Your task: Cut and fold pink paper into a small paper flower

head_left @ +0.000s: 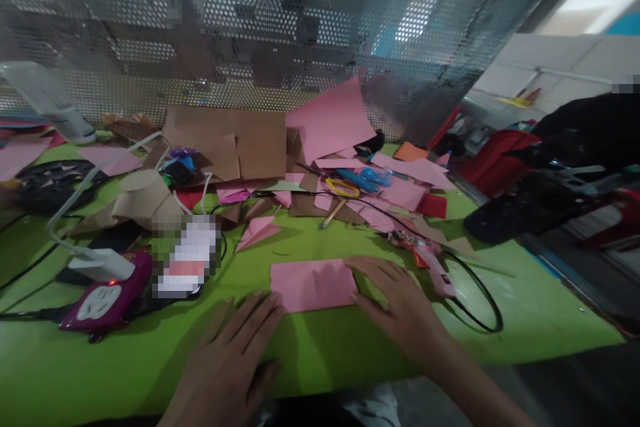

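A pink piece of paper [314,288] lies on the green tabletop [310,353] in front of me, folded or creased, with its long side running left to right. At its lower left corner, the fingertips of my left hand [235,347] touch or nearly touch the edge; the fingers lie stretched out. My right hand [400,297] is at the paper's right end, thumb and fingers spread apart, tips on or close to that edge. A pink glue gun [433,267] with a black cord rests to the right of this hand.
A phone [189,259] and a purple power socket [113,297] with a white charger [103,265] sit at left. Behind are pink paper scraps [257,232], a pencil [333,213] and cardboard [225,143]. A perforated metal panel [240,33] bounds the back. A dark-sleeved person [590,127] is at right.
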`<state>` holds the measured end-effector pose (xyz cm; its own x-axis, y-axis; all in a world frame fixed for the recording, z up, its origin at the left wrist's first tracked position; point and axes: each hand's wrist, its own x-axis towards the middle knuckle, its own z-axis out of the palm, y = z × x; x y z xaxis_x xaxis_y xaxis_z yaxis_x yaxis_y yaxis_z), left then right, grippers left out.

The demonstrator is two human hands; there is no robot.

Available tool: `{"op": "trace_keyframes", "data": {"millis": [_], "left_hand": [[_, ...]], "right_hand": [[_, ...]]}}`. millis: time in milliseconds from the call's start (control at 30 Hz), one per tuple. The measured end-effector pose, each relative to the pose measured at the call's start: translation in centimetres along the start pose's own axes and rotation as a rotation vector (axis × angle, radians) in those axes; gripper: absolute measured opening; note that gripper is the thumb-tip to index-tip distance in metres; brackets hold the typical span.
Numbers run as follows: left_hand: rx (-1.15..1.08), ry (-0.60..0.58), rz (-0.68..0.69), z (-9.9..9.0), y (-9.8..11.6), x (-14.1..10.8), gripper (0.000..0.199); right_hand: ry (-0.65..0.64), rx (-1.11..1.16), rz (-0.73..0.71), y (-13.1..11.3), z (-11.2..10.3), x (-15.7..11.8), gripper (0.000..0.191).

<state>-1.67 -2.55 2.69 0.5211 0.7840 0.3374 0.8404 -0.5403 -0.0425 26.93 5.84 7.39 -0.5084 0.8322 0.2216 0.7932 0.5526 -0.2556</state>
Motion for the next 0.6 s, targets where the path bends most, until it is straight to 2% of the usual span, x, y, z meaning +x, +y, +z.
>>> {"op": "trace_keyframes", "data": {"millis": [67, 167, 267, 400, 500, 600], "left_hand": [[0.008, -0.001, 0.002, -0.1, 0.0, 0.2, 0.055], [-0.014, 0.02, 0.012, -0.4, -0.1, 0.5, 0.051], [-0.099, -0.006, -0.022, -0.7, -0.3, 1.2, 0.049], [-0.235, -0.086, -0.136, -1.1, -0.6, 3.5, 0.048], [-0.309, -0.134, -0.236, -1.6, -0.9, 6.2, 0.051], [-0.357, -0.168, -0.268, -1.7, -1.1, 8.6, 0.055]], "right_hand": [[-0.097, 0.013, -0.028, 0.0, 0.2, 2.1, 0.056], [-0.224, 0.028, -0.016, -0.1, 0.4, 4.1, 0.068], [-0.29, 0.072, 0.031, -0.5, 0.1, 5.0, 0.067], [-0.326, 0.243, 0.115, -1.0, -0.7, 5.4, 0.048], [-0.199, 0.515, 0.15, -0.8, -1.1, 5.8, 0.039], [-0.084, 1.122, 0.214, -0.3, -1.7, 6.1, 0.04]]}}
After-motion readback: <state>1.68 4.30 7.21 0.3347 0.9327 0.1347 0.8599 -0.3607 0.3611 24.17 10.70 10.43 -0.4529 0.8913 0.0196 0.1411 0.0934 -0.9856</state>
